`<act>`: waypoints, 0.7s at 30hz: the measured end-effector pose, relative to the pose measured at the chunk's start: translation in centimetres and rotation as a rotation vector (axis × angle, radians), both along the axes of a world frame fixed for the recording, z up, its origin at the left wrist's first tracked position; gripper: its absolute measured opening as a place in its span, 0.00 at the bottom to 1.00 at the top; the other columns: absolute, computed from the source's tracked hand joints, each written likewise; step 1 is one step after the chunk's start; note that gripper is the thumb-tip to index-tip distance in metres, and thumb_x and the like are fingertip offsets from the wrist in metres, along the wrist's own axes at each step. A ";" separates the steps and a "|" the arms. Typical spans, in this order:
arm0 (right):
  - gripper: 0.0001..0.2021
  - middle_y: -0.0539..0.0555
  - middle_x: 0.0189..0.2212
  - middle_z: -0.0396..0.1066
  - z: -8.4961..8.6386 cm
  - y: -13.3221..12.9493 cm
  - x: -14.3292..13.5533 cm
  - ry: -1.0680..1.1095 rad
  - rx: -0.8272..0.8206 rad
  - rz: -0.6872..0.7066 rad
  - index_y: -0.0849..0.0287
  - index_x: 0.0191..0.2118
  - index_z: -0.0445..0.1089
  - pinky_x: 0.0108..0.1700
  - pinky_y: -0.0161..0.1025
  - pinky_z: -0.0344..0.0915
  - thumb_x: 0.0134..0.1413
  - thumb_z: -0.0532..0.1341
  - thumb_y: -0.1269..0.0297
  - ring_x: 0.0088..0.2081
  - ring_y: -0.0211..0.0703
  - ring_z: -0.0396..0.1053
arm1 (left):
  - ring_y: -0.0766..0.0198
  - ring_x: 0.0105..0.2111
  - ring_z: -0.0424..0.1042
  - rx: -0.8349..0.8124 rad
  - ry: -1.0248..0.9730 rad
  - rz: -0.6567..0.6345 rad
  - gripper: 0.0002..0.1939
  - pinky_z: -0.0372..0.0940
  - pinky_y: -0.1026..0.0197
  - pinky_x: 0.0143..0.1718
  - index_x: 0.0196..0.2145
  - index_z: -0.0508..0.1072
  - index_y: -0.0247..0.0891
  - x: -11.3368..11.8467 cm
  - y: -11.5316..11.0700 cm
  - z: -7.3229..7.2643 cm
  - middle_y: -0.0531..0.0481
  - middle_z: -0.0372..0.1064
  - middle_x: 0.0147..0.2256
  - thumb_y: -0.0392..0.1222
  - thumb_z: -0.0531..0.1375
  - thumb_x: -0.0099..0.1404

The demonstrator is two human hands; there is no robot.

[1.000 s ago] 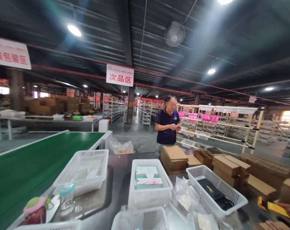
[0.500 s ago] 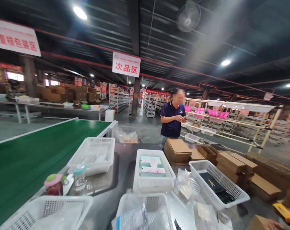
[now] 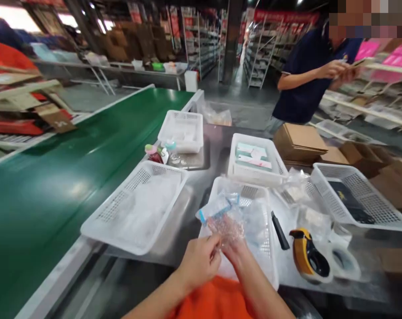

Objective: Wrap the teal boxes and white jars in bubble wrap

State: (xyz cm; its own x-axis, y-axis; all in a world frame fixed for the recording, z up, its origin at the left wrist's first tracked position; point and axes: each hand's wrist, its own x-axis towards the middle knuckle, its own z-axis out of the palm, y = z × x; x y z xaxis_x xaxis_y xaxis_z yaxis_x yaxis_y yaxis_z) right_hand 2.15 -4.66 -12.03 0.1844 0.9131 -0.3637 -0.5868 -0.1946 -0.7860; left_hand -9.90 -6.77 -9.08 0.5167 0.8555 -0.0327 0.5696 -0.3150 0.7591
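Both hands meet over the near white basket (image 3: 250,195) in the middle of the counter (image 3: 187,199). The left hand (image 3: 199,261) is closed, with its fingertips pinching the near edge of a piece of bubble wrap (image 3: 228,228). The right hand (image 3: 236,252) holds the same piece from the other side, its fingers partly hidden under the plastic. The bubble wrap is lifted just above the basket and touches a clear plastic bag with a blue strip (image 3: 217,207) that lies in the basket.

The bubble wrap looks very light, soft and floppy, so it will bend and hang down where it is not supported. I think it is also a little slippery and it can tear or pop if it is squeezed hard. The best hold seems to be at the edges, with a light pinch from both sides, as it is held now.

To the right of the basket lie a black utility knife (image 3: 279,223) and a yellow tape dispenser (image 3: 307,257), near but not touching the hands. Another large white basket (image 3: 134,208) stands to the left, beside the green conveyor belt (image 3: 54,177). A co-worker in a dark shirt (image 3: 303,84) stands behind the counter, well apart.
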 end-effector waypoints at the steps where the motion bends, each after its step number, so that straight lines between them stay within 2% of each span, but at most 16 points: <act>1: 0.09 0.50 0.26 0.72 0.5 -0.2 -0.4 0.092 -0.044 0.063 0.57 0.27 0.70 0.41 0.44 0.72 0.48 0.67 0.59 0.30 0.42 0.72 | 0.65 0.24 0.63 -0.027 -0.066 0.067 0.03 0.54 0.62 0.29 0.29 0.64 0.40 -0.1 0.3 0.1 0.54 0.62 0.22 0.36 0.51 0.58; 3: 0.09 0.47 0.23 0.71 2.1 -0.6 -1.2 0.206 -0.113 0.133 0.57 0.26 0.69 0.43 0.41 0.71 0.39 0.70 0.66 0.30 0.40 0.72 | 0.66 0.23 0.61 -0.137 -0.257 0.253 0.03 0.54 0.63 0.27 0.29 0.61 0.40 -0.1 1.2 0.1 0.56 0.59 0.21 0.40 0.51 0.59; 5: 0.15 0.47 0.28 0.74 4.1 -1.5 -1.9 0.189 -0.128 0.124 0.56 0.32 0.72 0.46 0.40 0.70 0.33 0.72 0.68 0.35 0.41 0.73 | 0.69 0.19 0.57 -0.355 -0.483 0.424 0.04 0.52 0.65 0.23 0.29 0.59 0.41 -0.4 2.1 0.0 0.59 0.55 0.19 0.43 0.51 0.57; 7: 0.21 0.51 0.40 0.76 5.9 -2.5 -1.8 0.106 -0.070 0.149 0.55 0.41 0.73 0.51 0.43 0.68 0.35 0.73 0.64 0.45 0.45 0.73 | 0.71 0.14 0.50 -0.588 -0.666 0.540 0.07 0.46 0.67 0.17 0.29 0.58 0.42 -1.0 2.7 0.0 0.62 0.52 0.16 0.44 0.53 0.52; 9: 0.23 0.56 0.47 0.74 6.9 -3.4 -0.6 -0.048 0.053 0.164 0.55 0.48 0.72 0.52 0.46 0.67 0.43 0.70 0.59 0.49 0.47 0.72 | 0.72 0.12 0.46 -0.709 -0.755 0.609 0.10 0.41 0.69 0.14 0.31 0.58 0.42 -1.9 3.0 0.4 0.64 0.50 0.15 0.44 0.54 0.49; 11: 0.21 0.57 0.47 0.74 6.5 -3.7 1.2 -0.188 0.121 -0.006 0.55 0.48 0.71 0.48 0.47 0.69 0.48 0.68 0.56 0.44 0.46 0.73 | 0.73 0.11 0.46 -0.693 -0.757 0.637 0.12 0.40 0.69 0.14 0.32 0.58 0.42 -2.9 2.9 1.1 0.64 0.52 0.14 0.44 0.55 0.49; 12: 0.20 0.56 0.44 0.75 5.8 -3.7 2.0 -0.198 0.079 -0.112 0.54 0.46 0.72 0.44 0.46 0.70 0.47 0.69 0.55 0.41 0.45 0.73 | 0.73 0.12 0.47 -0.657 -0.726 0.619 0.11 0.41 0.69 0.14 0.32 0.59 0.42 -3.4 2.8 1.5 0.64 0.52 0.15 0.44 0.55 0.50; 13: 0.19 0.56 0.41 0.75 4.9 -3.6 2.5 -0.147 -0.008 -0.159 0.55 0.42 0.72 0.42 0.46 0.70 0.45 0.69 0.53 0.38 0.45 0.73 | 0.72 0.12 0.48 -0.599 -0.680 0.572 0.10 0.43 0.68 0.14 0.32 0.59 0.42 -3.8 2.6 2.0 0.63 0.53 0.16 0.44 0.54 0.52; 14: 0.20 0.56 0.38 0.75 3.8 -3.4 2.7 -0.042 -0.115 -0.124 0.56 0.39 0.72 0.40 0.47 0.70 0.42 0.70 0.49 0.38 0.47 0.73 | 0.72 0.14 0.51 -0.517 -0.617 0.509 0.07 0.46 0.68 0.16 0.32 0.60 0.41 -4.0 2.4 2.5 0.62 0.53 0.17 0.44 0.53 0.55; 16: 0.27 0.59 0.36 0.75 2.0 -3.0 2.1 0.244 -0.265 0.146 0.58 0.37 0.72 0.40 0.53 0.71 0.39 0.68 0.39 0.40 0.54 0.74 | 0.69 0.18 0.57 -0.311 -0.407 0.372 0.04 0.52 0.66 0.21 0.32 0.61 0.40 -4.0 1.9 3.4 0.60 0.54 0.18 0.41 0.50 0.59; 18: 0.35 0.62 0.40 0.75 1.0 -2.5 0.7 0.457 -0.230 0.354 0.60 0.40 0.72 0.42 0.56 0.70 0.37 0.64 0.31 0.44 0.59 0.73 | 0.65 0.23 0.64 -0.138 -0.091 0.256 0.06 0.57 0.63 0.27 0.35 0.64 0.39 -3.4 1.3 4.2 0.55 0.61 0.21 0.36 0.49 0.62; 21: 0.34 0.60 0.42 0.77 1.0 -1.6 -1.2 0.511 -0.158 0.341 0.59 0.42 0.73 0.46 0.52 0.71 0.36 0.67 0.34 0.48 0.58 0.72 | 0.56 0.34 0.73 -0.066 0.378 -0.006 0.14 0.63 0.58 0.34 0.44 0.67 0.36 -1.8 -0.1 4.6 0.44 0.74 0.34 0.30 0.50 0.61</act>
State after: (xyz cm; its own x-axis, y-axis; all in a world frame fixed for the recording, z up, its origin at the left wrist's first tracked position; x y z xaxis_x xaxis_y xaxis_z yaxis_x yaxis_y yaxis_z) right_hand 0.99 -6.27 -11.00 -0.3394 0.8183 -0.4638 -0.7650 -0.5271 -0.3701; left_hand -11.73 -6.88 -4.47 0.4622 0.8424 -0.2769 0.8118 -0.2763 0.5144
